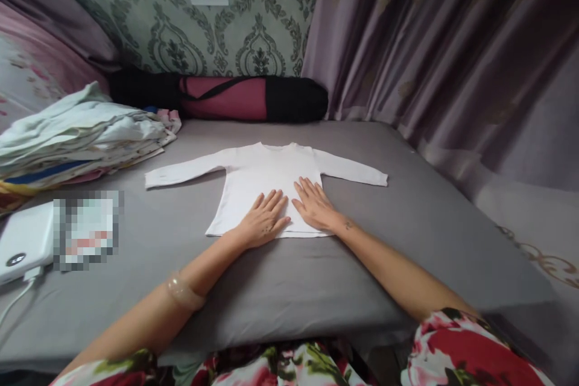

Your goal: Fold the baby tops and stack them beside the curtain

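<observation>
White long-sleeved shirt (pixel 262 178) is lying face-flat on the grey bed (pixel 407 235), both sleeves stretching straight out to either side, neckline pointing away from the person. Left hand (pixel 265 220) is resting palm-down on the lower part of the shirt, fingers spread and flat; grip released, nothing clasped. Right hand (pixel 314 205) is lying just beside it, also palm-down on the fabric near the hem, fingers extended; grip likewise released. The two hands are sitting close together, thumbs nearly meeting. A pale bangle (pixel 183 292) is circling the left forearm.

Beyond the fingertips, past the shirt's collar, a rolled maroon-and-black bag (pixel 226 98) is lying along the patterned wall (pixel 253 18). Well off to the left of the left hand, a stack of folded clothes (pixel 76 139) is sitting on the bed, with a white device (pixel 25 241) nearer the person. Right of the right hand, mauve curtains (pixel 452 54) are hanging down.
</observation>
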Available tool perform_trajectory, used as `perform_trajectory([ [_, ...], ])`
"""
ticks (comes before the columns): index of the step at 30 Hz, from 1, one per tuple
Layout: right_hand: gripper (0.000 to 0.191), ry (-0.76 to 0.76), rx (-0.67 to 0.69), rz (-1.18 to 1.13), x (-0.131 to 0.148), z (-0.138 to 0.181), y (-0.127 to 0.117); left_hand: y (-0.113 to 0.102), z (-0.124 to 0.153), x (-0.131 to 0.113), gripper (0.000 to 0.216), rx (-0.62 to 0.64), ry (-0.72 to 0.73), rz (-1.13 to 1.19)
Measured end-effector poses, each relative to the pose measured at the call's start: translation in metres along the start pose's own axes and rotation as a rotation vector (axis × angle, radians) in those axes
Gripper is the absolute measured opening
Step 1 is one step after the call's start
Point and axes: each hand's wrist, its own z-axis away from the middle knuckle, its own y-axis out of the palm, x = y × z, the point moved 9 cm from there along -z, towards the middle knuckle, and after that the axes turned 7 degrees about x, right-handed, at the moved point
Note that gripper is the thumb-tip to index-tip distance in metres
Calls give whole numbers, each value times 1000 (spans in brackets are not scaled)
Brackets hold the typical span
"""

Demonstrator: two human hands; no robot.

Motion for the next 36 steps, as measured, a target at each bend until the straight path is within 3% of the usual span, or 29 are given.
perform_trajectory([
  [7,57,-240,135,-41,28,79,8,3,46,-25,61,53,140,2],
  [10,58,-292,174,-87,38,112,2,0,72,-40,64,70,209,50],
  [13,52,-317,191,-163,43,123,-13,-16,84,-46,58,116,288,147],
  [16,40,-298,134,-252,38,93,-34,-45,65,-22,46,77,259,272],
  [19,42,-175,-58,-256,19,26,-57,-76,21,32,46,-132,81,243],
  [21,45,-59,-122,-174,4,-25,-62,-81,-9,63,46,-222,-9,140],
  [24,53,87,-134,-68,-14,-93,-59,-64,-41,98,52,-194,-192,11],
  [27,60,180,-127,-28,-27,-135,-54,-39,-50,111,64,-126,-327,-39],
  [31,65,242,-108,0,-41,-157,-41,-26,-46,109,68,-133,-370,-60],
  [36,65,236,-101,5,-48,-162,-33,-25,-47,109,68,-122,-386,-62],
])
